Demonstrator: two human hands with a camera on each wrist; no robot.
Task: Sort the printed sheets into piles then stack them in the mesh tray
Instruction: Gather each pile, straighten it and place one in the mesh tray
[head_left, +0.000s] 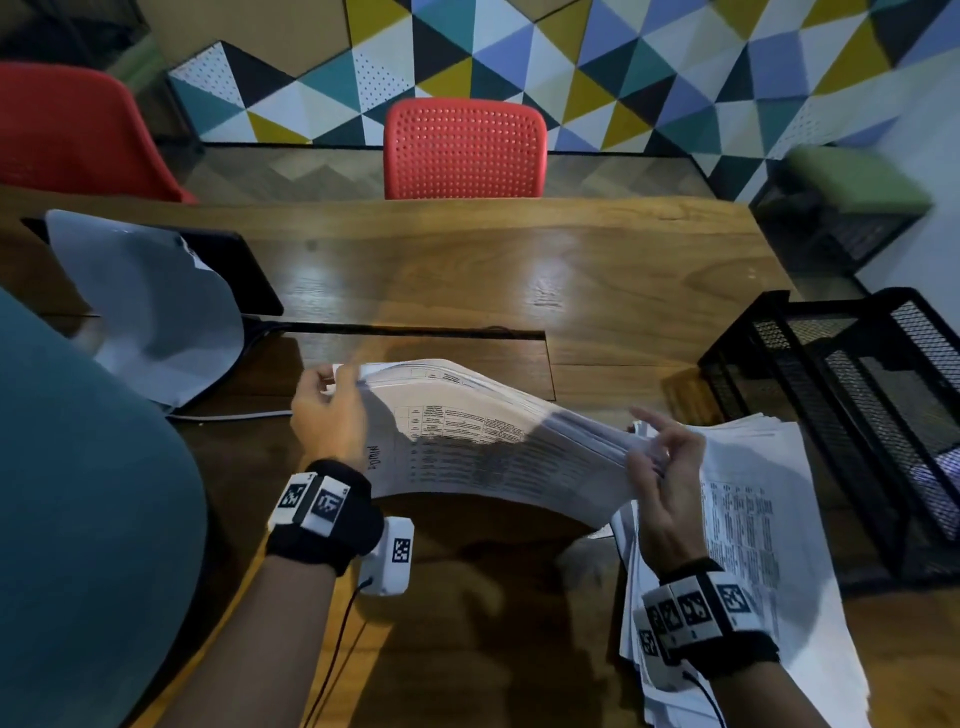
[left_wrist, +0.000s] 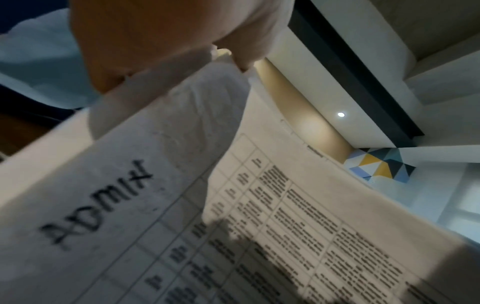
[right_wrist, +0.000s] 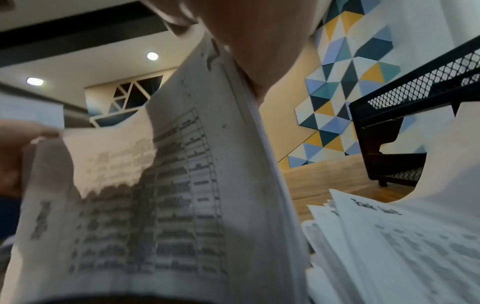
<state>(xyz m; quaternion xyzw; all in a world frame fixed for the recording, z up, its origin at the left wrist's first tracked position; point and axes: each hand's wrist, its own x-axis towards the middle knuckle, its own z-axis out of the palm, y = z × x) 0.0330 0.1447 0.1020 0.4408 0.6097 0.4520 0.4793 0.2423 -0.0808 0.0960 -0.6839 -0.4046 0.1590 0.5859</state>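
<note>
A thick bundle of printed sheets (head_left: 467, 441) arches above the wooden table, held at both ends. My left hand (head_left: 327, 410) grips its left edge; the top sheet (left_wrist: 130, 205) has "ADMIN" handwritten beside a printed table. My right hand (head_left: 660, 462) pinches the bundle's right edge (right_wrist: 182, 185), fingers curled over it. Under the right hand a second pile of printed sheets (head_left: 748, 525) lies loosely fanned on the table; its top sheet (right_wrist: 402, 236) is a list. The black mesh tray (head_left: 841, 395) stands at the table's right edge, just beyond that pile.
A curled blank sheet (head_left: 150, 306) lies on a dark tablet or laptop (head_left: 228, 265) at the left. Red chairs (head_left: 465, 150) stand behind the table. A dark cable slot (head_left: 415, 330) crosses the table (head_left: 519, 270). A green stool (head_left: 852, 182) is at the far right.
</note>
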